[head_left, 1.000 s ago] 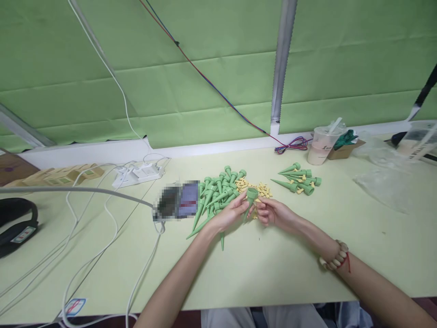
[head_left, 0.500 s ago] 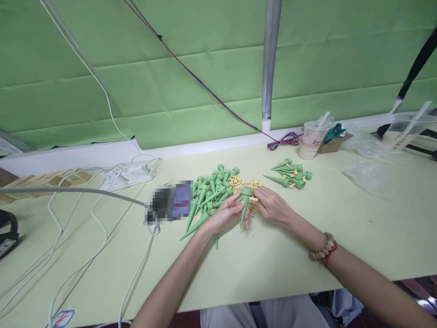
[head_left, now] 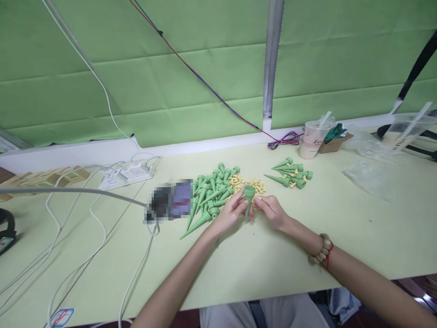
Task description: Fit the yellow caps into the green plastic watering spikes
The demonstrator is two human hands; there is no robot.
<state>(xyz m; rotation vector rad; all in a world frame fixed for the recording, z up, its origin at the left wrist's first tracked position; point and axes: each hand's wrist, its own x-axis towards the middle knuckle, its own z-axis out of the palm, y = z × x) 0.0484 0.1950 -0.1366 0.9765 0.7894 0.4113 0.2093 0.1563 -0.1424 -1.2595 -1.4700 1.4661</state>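
My left hand [head_left: 232, 212] is closed around a green plastic watering spike [head_left: 249, 195], its wide threaded mouth up and its point down. Close against the spike's right side, my right hand [head_left: 271, 211] pinches a small yellow valve piece [head_left: 258, 199], partly hidden by the fingers. Behind both hands lies a heap of small yellow pieces [head_left: 257, 184]. To the left is a pile of green spikes [head_left: 208, 191]. Farther right, several green spikes with yellow pieces fitted [head_left: 290, 173] lie in a small group.
A lidded drink cup [head_left: 310, 141] stands at the back right beside a small cardboard box [head_left: 336, 144]. Clear plastic bags [head_left: 367, 177] lie right of it. A power strip [head_left: 128, 175] with white cables and a blurred object [head_left: 170, 200] are on the left.
The spike has turned more upright so its open mouth shows. My right hand has drawn its fingers in at the spike's side, and the yellow piece sticks out less.
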